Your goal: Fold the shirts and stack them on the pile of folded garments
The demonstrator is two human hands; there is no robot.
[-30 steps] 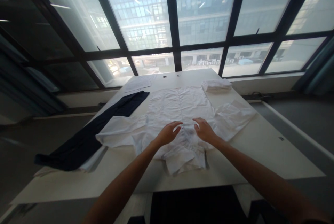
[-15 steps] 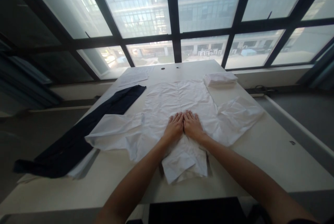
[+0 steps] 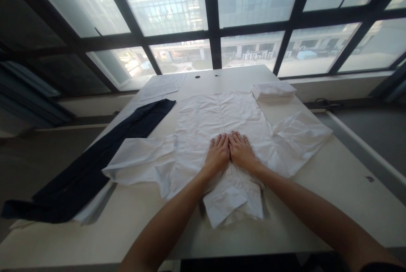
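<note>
A white shirt (image 3: 203,115) lies spread on the table, its hem toward the window and its collar toward me. Its sleeves stretch out to the left and right, loosely creased. My left hand (image 3: 218,152) rests flat on the middle of the shirt, fingers extended. Right beside it, my right hand (image 3: 241,150) also lies flat on the cloth, the two hands touching or nearly so along the front seam. Neither hand grips anything. The part of the shirt under my palms is hidden.
Dark navy trousers (image 3: 95,162) lie folded lengthwise along the table's left side, over some pale cloth. A stack of folded white cloth (image 3: 273,91) sits at the far right. Papers (image 3: 161,86) lie at the far left of the white table (image 3: 304,217). Windows stand beyond.
The whole view has shifted slightly, moving the table and clothes in the picture. Both hands stay flat on the shirt at nearly the same place on it.
</note>
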